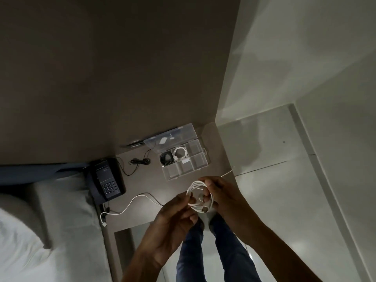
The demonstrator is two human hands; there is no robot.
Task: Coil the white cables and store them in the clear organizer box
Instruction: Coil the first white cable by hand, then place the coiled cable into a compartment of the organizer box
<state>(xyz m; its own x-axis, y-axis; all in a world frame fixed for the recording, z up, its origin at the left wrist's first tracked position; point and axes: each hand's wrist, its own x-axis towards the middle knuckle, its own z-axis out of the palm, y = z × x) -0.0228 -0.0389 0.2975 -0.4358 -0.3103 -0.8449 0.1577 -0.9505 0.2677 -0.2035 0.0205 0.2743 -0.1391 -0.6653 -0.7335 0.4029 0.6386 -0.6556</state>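
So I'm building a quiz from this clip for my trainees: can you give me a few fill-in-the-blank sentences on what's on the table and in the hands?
1. Both hands, left hand and right hand, hold a coiled ____ cable.
2. The lid of the clear organizer box is ____.
3. The dark device beside the bed is a ____.
4. Another white cable lies ____ on the table.

Missing words: white; open; telephone; uncoiled

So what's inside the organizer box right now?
The box is open. One compartment holds a coiled white cable, the next one a dark cable. The others look empty, though the clear plastic makes that hard to confirm.
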